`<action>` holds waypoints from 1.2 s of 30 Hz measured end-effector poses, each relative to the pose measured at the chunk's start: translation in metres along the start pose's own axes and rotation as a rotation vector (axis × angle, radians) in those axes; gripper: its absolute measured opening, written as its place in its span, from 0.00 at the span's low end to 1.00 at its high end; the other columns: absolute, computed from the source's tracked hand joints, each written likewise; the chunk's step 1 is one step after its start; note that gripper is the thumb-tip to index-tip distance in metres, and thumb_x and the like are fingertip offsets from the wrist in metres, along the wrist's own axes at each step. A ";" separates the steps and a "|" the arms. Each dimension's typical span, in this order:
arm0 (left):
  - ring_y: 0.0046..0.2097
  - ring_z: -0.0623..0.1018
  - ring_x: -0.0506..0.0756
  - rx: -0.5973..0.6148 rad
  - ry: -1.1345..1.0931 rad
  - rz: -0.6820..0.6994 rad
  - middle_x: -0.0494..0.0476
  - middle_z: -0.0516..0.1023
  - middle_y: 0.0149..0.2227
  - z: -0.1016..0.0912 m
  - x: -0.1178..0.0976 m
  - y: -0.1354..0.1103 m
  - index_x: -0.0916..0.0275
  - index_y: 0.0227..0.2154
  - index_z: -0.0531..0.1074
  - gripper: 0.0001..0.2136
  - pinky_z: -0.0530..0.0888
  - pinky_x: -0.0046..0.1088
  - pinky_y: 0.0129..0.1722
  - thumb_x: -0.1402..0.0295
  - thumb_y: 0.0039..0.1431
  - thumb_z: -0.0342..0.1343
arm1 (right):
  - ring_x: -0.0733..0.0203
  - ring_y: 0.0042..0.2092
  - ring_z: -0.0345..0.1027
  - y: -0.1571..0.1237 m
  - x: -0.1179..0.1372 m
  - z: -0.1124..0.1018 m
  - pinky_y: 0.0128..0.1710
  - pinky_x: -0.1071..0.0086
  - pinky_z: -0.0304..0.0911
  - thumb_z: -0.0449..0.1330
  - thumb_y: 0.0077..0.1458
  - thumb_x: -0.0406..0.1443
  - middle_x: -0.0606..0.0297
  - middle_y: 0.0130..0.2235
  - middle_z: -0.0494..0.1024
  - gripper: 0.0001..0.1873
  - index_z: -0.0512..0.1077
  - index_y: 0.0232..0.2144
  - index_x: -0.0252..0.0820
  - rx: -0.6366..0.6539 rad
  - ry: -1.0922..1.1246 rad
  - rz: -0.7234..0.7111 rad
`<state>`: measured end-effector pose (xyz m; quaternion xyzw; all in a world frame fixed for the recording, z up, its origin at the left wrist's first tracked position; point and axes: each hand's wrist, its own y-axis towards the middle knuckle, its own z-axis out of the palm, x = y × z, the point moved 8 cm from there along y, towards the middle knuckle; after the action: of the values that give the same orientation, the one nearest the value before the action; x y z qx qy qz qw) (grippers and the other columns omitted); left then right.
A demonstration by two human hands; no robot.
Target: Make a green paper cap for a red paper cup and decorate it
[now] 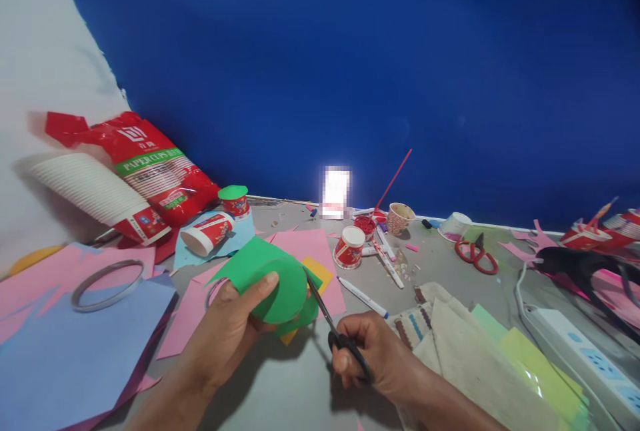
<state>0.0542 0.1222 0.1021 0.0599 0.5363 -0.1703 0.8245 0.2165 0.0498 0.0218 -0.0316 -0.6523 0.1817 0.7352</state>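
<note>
My left hand (235,324) pinches a green paper circle (286,291) between thumb and fingers. Behind the circle lies more green paper (254,259); whether the two are joined I cannot tell. In my right hand (367,351) is a pair of black-handled scissors (325,311), its blades reaching up to the circle's right edge. Orange paper (319,275) and pink paper (305,247) lie beneath on the table. Just beyond, a red-and-white paper cup (349,248) stands upside down, and a capped marker (363,297) lies to its right front.
At left are stacked paper cups (95,184), a red cup bag (155,164), a tape roll (107,286) and blue paper (85,344). A cup with a green top (233,199) stands behind. To the right lie red-handled scissors (476,257), a cloth (465,351) and a power strip (585,351).
</note>
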 end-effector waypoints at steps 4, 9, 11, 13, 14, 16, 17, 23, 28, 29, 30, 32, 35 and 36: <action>0.26 0.76 0.55 -0.150 -0.044 -0.070 0.52 0.78 0.26 -0.014 0.007 0.000 0.61 0.28 0.75 0.16 0.75 0.31 0.24 0.58 0.44 0.74 | 0.72 0.20 0.60 0.001 -0.003 0.000 0.21 0.76 0.51 0.78 0.33 0.52 0.73 0.18 0.70 0.28 0.68 0.20 0.40 0.006 0.007 -0.003; 0.22 0.73 0.53 -0.120 -0.060 -0.035 0.50 0.75 0.20 -0.009 0.004 0.000 0.63 0.28 0.78 0.14 0.74 0.30 0.22 0.60 0.44 0.74 | 0.72 0.21 0.61 0.001 -0.004 0.001 0.22 0.76 0.52 0.77 0.35 0.52 0.72 0.19 0.72 0.28 0.68 0.20 0.39 0.015 0.010 0.002; 0.21 0.73 0.53 -0.112 -0.058 -0.023 0.49 0.75 0.19 -0.008 0.003 0.000 0.63 0.28 0.78 0.15 0.74 0.30 0.22 0.61 0.43 0.75 | 0.72 0.21 0.61 0.001 -0.003 0.002 0.22 0.76 0.53 0.77 0.34 0.53 0.73 0.20 0.71 0.29 0.68 0.20 0.39 0.024 0.011 -0.002; 0.21 0.73 0.53 -0.111 -0.049 -0.020 0.50 0.75 0.20 -0.008 0.002 0.000 0.63 0.28 0.78 0.15 0.74 0.31 0.23 0.60 0.43 0.75 | 0.72 0.21 0.61 0.001 -0.003 0.002 0.23 0.76 0.53 0.77 0.35 0.54 0.73 0.20 0.71 0.29 0.68 0.21 0.39 0.027 0.003 -0.009; 0.21 0.73 0.54 -0.108 -0.046 -0.018 0.50 0.75 0.20 -0.007 0.002 0.000 0.63 0.28 0.78 0.15 0.74 0.31 0.24 0.60 0.43 0.75 | 0.72 0.21 0.61 0.001 -0.004 0.001 0.23 0.76 0.53 0.77 0.36 0.54 0.73 0.20 0.70 0.30 0.68 0.21 0.39 0.024 -0.004 -0.015; 0.22 0.73 0.54 -0.099 -0.038 -0.016 0.50 0.75 0.20 -0.007 0.002 0.001 0.63 0.28 0.78 0.15 0.74 0.32 0.24 0.59 0.43 0.75 | 0.73 0.21 0.61 0.001 -0.005 0.000 0.23 0.76 0.53 0.76 0.37 0.56 0.73 0.19 0.70 0.31 0.68 0.21 0.39 0.018 -0.014 -0.029; 0.22 0.73 0.54 -0.094 -0.035 -0.016 0.50 0.76 0.20 -0.007 0.001 0.001 0.62 0.28 0.78 0.15 0.74 0.32 0.24 0.59 0.44 0.74 | 0.72 0.21 0.61 0.001 -0.005 0.000 0.23 0.76 0.53 0.76 0.36 0.57 0.73 0.19 0.69 0.31 0.68 0.21 0.39 0.020 -0.015 -0.032; 0.24 0.74 0.55 -0.049 -0.011 -0.016 0.51 0.75 0.20 -0.002 -0.004 0.000 0.62 0.25 0.76 0.13 0.74 0.33 0.26 0.60 0.45 0.73 | 0.71 0.22 0.61 0.000 -0.006 -0.001 0.23 0.76 0.53 0.75 0.36 0.58 0.73 0.19 0.69 0.31 0.69 0.21 0.39 0.026 -0.030 -0.026; 0.24 0.73 0.54 -0.011 0.013 -0.013 0.52 0.75 0.21 -0.001 -0.004 0.001 0.61 0.22 0.73 0.14 0.73 0.33 0.26 0.60 0.49 0.71 | 0.71 0.21 0.60 -0.001 -0.004 0.001 0.23 0.75 0.52 0.76 0.37 0.55 0.73 0.19 0.70 0.28 0.69 0.22 0.39 0.050 -0.033 -0.007; 0.24 0.73 0.54 -0.006 0.015 -0.013 0.52 0.75 0.22 -0.002 -0.003 0.001 0.62 0.22 0.73 0.14 0.73 0.33 0.26 0.60 0.49 0.70 | 0.71 0.21 0.60 -0.001 -0.004 0.002 0.23 0.75 0.52 0.76 0.37 0.55 0.73 0.19 0.70 0.28 0.69 0.22 0.39 0.049 -0.036 -0.003; 0.24 0.73 0.54 -0.004 0.018 -0.017 0.52 0.76 0.23 -0.003 -0.002 0.001 0.62 0.23 0.73 0.14 0.73 0.33 0.26 0.59 0.50 0.70 | 0.71 0.21 0.59 -0.001 -0.002 0.002 0.23 0.75 0.51 0.76 0.37 0.55 0.73 0.18 0.69 0.29 0.69 0.21 0.40 0.049 -0.042 0.000; 0.25 0.73 0.54 -0.005 0.023 -0.027 0.53 0.77 0.24 -0.006 0.000 0.002 0.62 0.24 0.74 0.14 0.73 0.33 0.26 0.58 0.51 0.70 | 0.72 0.21 0.58 -0.002 0.000 0.003 0.23 0.75 0.51 0.76 0.36 0.56 0.73 0.18 0.70 0.29 0.69 0.21 0.40 0.055 -0.055 0.005; 0.25 0.73 0.54 0.022 0.034 -0.030 0.53 0.76 0.25 -0.006 0.001 0.002 0.62 0.25 0.74 0.14 0.72 0.31 0.25 0.58 0.52 0.69 | 0.72 0.21 0.57 -0.004 0.005 0.005 0.23 0.75 0.52 0.75 0.36 0.58 0.73 0.19 0.70 0.31 0.69 0.22 0.40 0.070 -0.074 0.001; 0.25 0.73 0.54 0.029 0.039 -0.030 0.54 0.76 0.25 -0.007 0.001 0.002 0.63 0.24 0.74 0.15 0.71 0.31 0.25 0.57 0.53 0.68 | 0.72 0.21 0.56 -0.005 0.006 0.005 0.23 0.75 0.52 0.74 0.36 0.59 0.72 0.19 0.70 0.32 0.69 0.22 0.39 0.070 -0.080 0.001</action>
<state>0.0497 0.1262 0.0985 0.0671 0.5503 -0.1893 0.8104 0.2136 0.0462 0.0292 0.0010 -0.6742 0.2061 0.7092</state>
